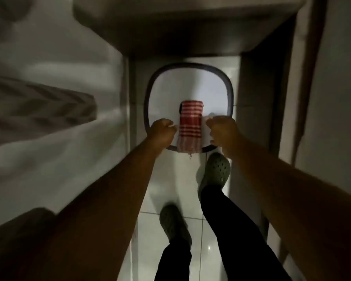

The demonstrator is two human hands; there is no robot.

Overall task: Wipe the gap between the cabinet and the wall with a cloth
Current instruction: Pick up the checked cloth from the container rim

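Observation:
A red cloth with white stripes [190,122] hangs folded over the near edge of a white container with a dark rounded rim [148,98]. The container stands on the tiled floor in a narrow passage. My left hand [162,130] is closed on the near rim just left of the cloth. My right hand [221,130] is closed on the rim just right of it. Neither hand touches the cloth. A pale cabinet [190,27] stands past the container, and a wall [332,78] runs along the right. The frame is dim and blurred.
A bed with pale bedding [39,98] fills the left side. My feet in grey-green clogs [215,171] stand on the glossy white floor tiles [201,240] just behind the container. A dark vertical frame [304,78] lines the right edge of the passage.

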